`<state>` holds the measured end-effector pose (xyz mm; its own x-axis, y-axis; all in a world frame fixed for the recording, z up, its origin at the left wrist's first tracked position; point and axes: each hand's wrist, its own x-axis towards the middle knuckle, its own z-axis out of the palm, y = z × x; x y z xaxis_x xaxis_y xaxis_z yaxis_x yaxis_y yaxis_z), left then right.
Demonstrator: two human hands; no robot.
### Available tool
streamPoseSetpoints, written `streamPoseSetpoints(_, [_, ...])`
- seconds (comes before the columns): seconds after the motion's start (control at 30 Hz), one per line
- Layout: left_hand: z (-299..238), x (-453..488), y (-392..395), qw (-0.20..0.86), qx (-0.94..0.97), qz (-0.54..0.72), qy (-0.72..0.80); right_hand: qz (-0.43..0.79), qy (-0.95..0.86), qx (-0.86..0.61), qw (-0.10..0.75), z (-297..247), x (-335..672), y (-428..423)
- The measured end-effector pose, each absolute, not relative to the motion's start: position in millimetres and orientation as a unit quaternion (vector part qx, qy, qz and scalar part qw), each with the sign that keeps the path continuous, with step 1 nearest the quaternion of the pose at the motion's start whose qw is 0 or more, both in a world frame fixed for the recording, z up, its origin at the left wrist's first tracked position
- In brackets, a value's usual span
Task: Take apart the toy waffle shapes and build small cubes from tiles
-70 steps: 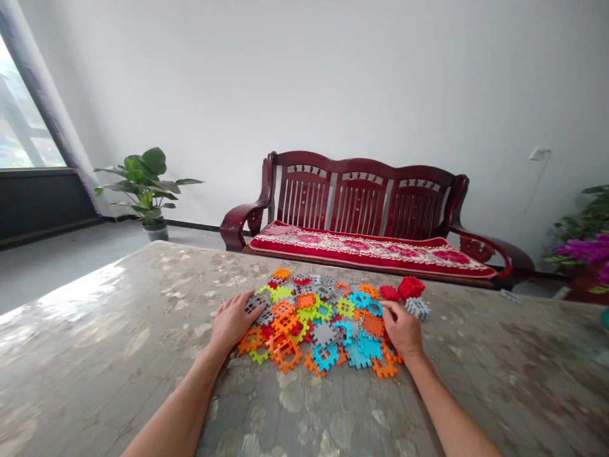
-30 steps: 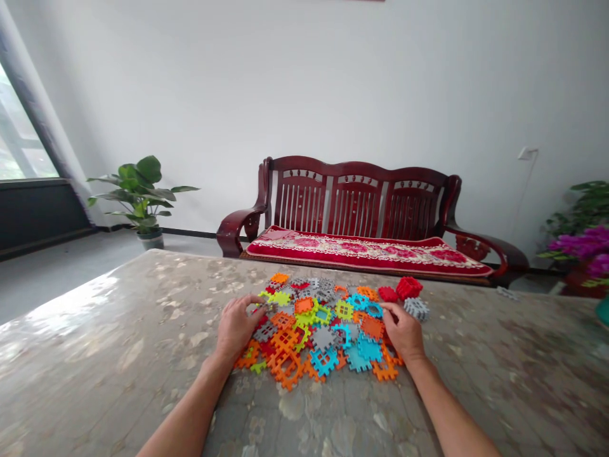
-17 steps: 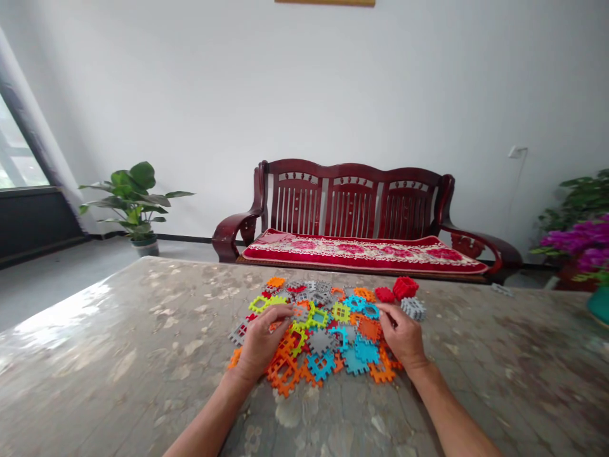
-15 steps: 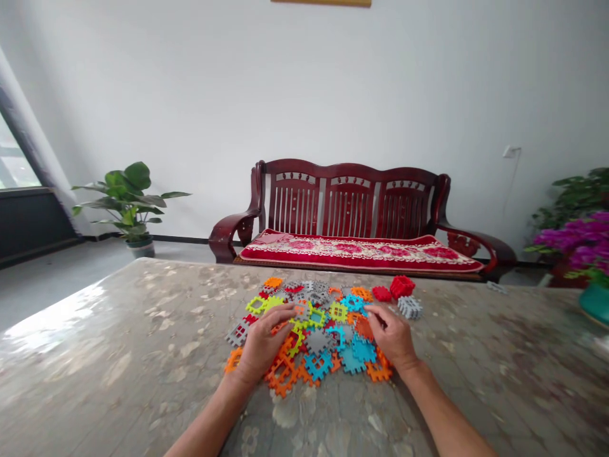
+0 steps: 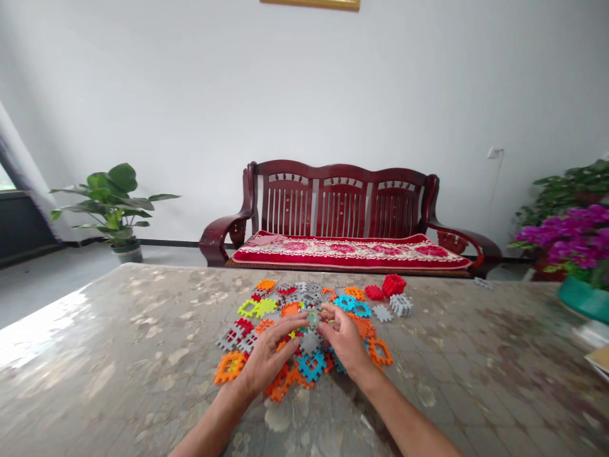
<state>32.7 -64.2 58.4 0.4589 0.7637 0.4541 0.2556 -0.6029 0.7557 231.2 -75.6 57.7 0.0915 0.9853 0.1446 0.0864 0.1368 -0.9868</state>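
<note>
Interlocking plastic tiles [image 5: 311, 366] in orange, blue, grey, green and red lie in a loose pile on the table. Above the middle of it is a grey window tile [image 5: 312, 316], with green showing through its openings. My left hand [image 5: 272, 354] holds this tile's left side at the fingertips, thumb lower down. From the right, my right hand [image 5: 346, 337] meets its other edge with curled fingers; the exact grip is partly hidden. A solid grey tile [image 5: 310, 343] lies just below, between my hands.
Behind the pile, to the right, stand a red tile stack [image 5: 394, 285] and a grey tile stack [image 5: 401, 305]. A flat grey tile [image 5: 382, 313] lies beside them. Purple flowers [image 5: 571, 235] in a teal pot stand at the table's right. A wooden bench [image 5: 340, 197] is beyond the table.
My left hand has carried the grey window tile a little right, uncovering an orange tile. My right hand has moved left to meet it. The view has shifted slightly.
</note>
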Motion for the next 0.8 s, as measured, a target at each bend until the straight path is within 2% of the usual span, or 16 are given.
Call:
streamPoseSetpoints(0.17, [57.4,33.1,-65.1,0.347,0.79,0.378,0.334,0.425,-0.518,-0.5,0.548,54.8,228.9,-72.1])
streamPoseSetpoints(0.43, [62.6,32.0,-66.5,0.384,0.78,0.369,0.328,0.247,-0.602,-0.562,0.512,58.3,218.8,-75.3])
streamPoseSetpoints(0.6, [60.8,32.3,-66.6,0.389,0.787,0.358,0.319,0.182,-0.649,-0.557,0.486,54.5,218.8,-79.2])
streamPoseSetpoints(0.8, [69.6,22.9,-60.5,0.322,0.8,0.389,0.324,0.027,-0.702,-0.562,0.437,53.3,254.8,-65.9])
